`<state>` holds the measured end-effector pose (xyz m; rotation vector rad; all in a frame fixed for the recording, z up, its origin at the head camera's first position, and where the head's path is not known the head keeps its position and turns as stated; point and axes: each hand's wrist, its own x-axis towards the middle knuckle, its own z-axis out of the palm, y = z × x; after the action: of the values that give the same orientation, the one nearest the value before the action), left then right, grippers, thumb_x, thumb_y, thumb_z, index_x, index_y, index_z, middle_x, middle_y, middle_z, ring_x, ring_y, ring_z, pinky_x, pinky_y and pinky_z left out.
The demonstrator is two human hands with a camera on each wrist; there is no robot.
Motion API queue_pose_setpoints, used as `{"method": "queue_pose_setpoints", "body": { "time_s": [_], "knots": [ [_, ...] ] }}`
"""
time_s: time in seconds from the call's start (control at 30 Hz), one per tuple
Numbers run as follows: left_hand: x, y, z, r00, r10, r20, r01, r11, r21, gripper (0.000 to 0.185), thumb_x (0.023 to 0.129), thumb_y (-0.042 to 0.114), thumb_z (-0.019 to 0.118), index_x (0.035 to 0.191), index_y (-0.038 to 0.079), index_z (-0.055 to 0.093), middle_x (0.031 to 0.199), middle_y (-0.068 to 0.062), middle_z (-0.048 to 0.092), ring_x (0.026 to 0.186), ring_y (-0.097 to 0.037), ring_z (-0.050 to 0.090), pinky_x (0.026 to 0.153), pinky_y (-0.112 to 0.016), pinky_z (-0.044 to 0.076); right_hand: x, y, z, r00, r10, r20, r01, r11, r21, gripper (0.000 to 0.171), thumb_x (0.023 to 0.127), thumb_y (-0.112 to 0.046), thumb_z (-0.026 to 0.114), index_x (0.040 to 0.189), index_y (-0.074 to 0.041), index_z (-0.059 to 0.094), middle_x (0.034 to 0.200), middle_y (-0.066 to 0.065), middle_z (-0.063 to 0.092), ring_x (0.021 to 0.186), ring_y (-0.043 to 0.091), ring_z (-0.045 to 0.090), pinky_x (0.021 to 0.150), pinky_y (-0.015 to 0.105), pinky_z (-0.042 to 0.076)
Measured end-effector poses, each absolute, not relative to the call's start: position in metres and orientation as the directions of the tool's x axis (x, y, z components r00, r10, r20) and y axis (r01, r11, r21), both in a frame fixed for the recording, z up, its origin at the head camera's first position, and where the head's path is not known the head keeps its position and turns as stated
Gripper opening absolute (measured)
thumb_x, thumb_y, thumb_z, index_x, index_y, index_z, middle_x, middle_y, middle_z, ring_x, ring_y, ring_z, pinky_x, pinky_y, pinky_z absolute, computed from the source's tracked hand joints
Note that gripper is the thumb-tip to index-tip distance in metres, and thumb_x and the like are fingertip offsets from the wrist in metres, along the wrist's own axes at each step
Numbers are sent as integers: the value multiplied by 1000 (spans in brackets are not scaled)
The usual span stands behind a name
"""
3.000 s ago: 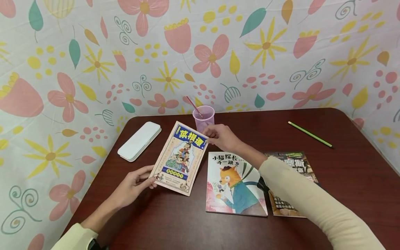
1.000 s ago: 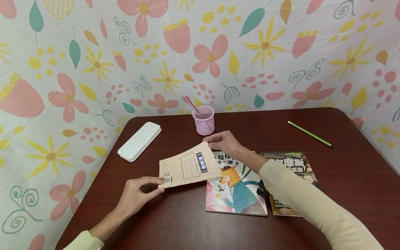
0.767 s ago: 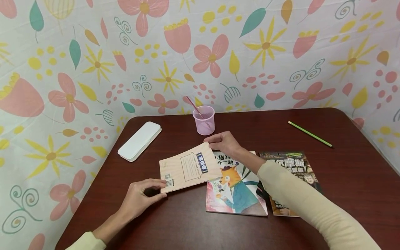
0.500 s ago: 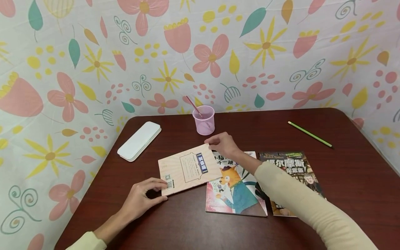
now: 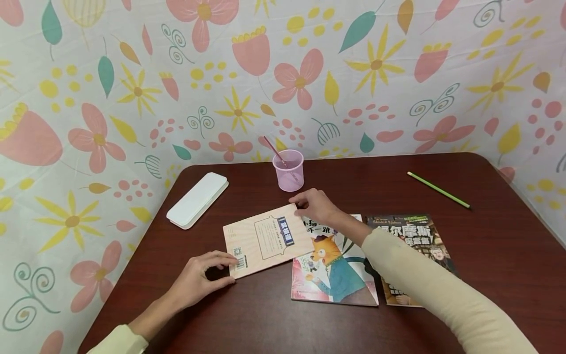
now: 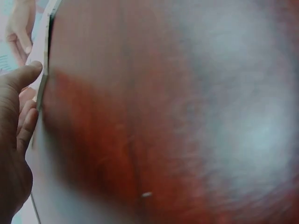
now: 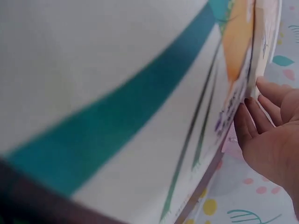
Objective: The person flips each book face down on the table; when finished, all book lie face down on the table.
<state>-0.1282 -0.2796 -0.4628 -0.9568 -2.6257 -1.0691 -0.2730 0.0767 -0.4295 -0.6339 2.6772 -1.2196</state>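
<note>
Two hands hold one booklet [image 5: 265,239], back cover up, low over the table [image 5: 486,246] at centre-left. Left hand [image 5: 201,278] pinches the near-left corner by the barcode, thumb below and fingers curled on top. Right hand [image 5: 316,205] grips the far-right corner with curled fingers; that corner overlaps the cat book [image 5: 331,275]. One container stands far of the booklet: a pink cup [image 5: 289,170] holding a pink stick [image 5: 276,152] that leans left over the rim. A closed white case [image 5: 197,198] lies at far left; its contents are not visible. A dark-covered book [image 5: 411,236] lies just right of the cat book, partly under the right sleeve [image 5: 442,290]. A green pencil [image 5: 438,190] lies far right, well apart from the books. The table is dark red-brown wood with rounded corners, backed by a floral cloth [image 5: 283,73]. Left wrist view shows the booklet edge [image 6: 44,84] beside the thumb and the blurred tabletop close up. Right wrist view shows the cat book's teal stripe [image 7: 117,126] and fingertips [image 7: 247,116] against the booklet edge, details the head view lacks.
</note>
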Motion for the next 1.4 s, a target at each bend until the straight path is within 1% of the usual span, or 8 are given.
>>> {"method": "queue_pose_setpoints", "body": {
  "time_s": [0.5,0.6,0.73,0.83,0.93,1.03,1.2,1.4],
  "knots": [
    [-155,-287,-432,-824,515,236,532,564,632,56,90,5,86,141,18,69,141,5,69,116,-25,69,95,-44,57,-235,100,-416,-837,-547,23,-390,565,-727,90,94,-24,85,164,0,34,168,18,38,149,40,44,115,52,44],
    [-161,-287,-426,-831,517,207,517,580,629,65,91,6,86,150,19,62,150,5,62,122,-27,67,100,-50,55,-223,102,-417,-830,-558,5,-380,558,-737,99,92,-27,87,168,-3,28,157,22,50,116,42,68,105,51,54],
    [-170,-287,-422,-832,538,139,498,611,616,84,88,17,90,161,20,50,161,7,51,137,-25,59,111,-54,47,-210,100,-419,-826,-563,6,-382,553,-740,110,87,-25,91,170,-7,21,157,22,50,96,40,69,94,48,59],
    [-178,-286,-422,-816,570,97,508,626,591,97,84,25,94,166,21,41,167,4,43,148,-24,48,116,-54,42,-201,98,-420,-820,-573,19,-392,537,-747,114,85,-23,92,170,-3,18,169,20,35,104,25,71,89,39,61],
    [-186,-288,-423,-795,601,79,535,634,558,100,84,26,93,167,21,37,169,-5,40,153,-28,41,116,-54,41,-194,96,-420,-819,-573,2,-367,522,-770,116,85,-19,92,169,1,14,168,23,36,63,16,57,64,28,54],
    [-194,-290,-424,-783,621,51,546,644,536,95,89,18,89,167,17,36,169,-13,38,155,-33,35,115,-56,42,-188,95,-421,-828,-561,-8,-358,540,-762,115,85,-18,92,167,4,16,164,25,41,74,15,65,65,25,52],
    [-203,-293,-426,-773,634,-12,540,667,513,88,93,2,82,167,9,34,170,-15,35,156,-35,33,113,-54,44,-181,94,-423,-840,-543,-19,-360,582,-729,112,84,-17,93,165,7,21,161,24,45,131,28,62,94,36,57],
    [-207,-290,-425,-770,634,-68,526,692,494,91,93,4,82,168,9,31,171,-13,32,155,-33,35,116,-53,42,-174,95,-426,-852,-524,0,-378,615,-692,106,85,-15,92,164,9,26,161,24,45,130,28,60,100,43,53]
  ]
}}
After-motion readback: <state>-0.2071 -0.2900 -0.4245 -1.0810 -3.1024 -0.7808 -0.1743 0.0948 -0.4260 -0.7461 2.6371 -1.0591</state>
